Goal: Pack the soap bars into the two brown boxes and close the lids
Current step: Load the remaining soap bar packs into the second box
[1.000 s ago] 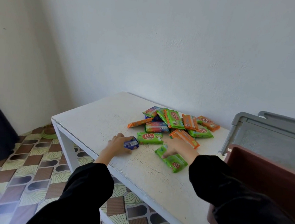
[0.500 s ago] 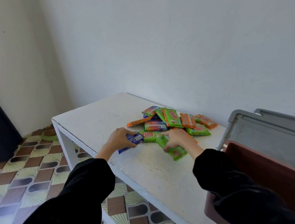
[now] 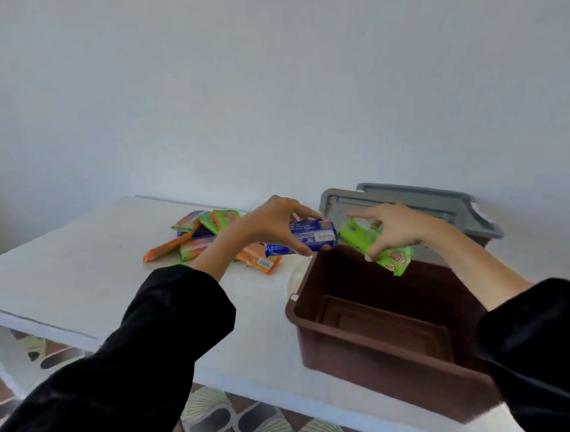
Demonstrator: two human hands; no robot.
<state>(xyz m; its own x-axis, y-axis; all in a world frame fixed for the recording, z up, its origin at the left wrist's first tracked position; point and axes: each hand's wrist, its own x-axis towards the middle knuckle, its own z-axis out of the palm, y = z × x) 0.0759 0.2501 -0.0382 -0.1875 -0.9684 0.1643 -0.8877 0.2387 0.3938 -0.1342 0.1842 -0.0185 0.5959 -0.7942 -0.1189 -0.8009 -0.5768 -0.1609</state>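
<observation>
The left grip (image 3: 276, 223) pinches a blue soap bar (image 3: 309, 238) between thumb and fingers, just above the far left corner of the open brown box (image 3: 384, 370). The right grip (image 3: 395, 229) holds a green soap bar (image 3: 394, 257) above the box's far edge. More soap bars (image 3: 200, 240) lie piled on the bench (image 3: 68, 267), left of the box.

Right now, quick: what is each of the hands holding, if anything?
Left hand: closed on a blue soap bar.
Right hand: closed on a green soap bar, above the open brown box.
</observation>
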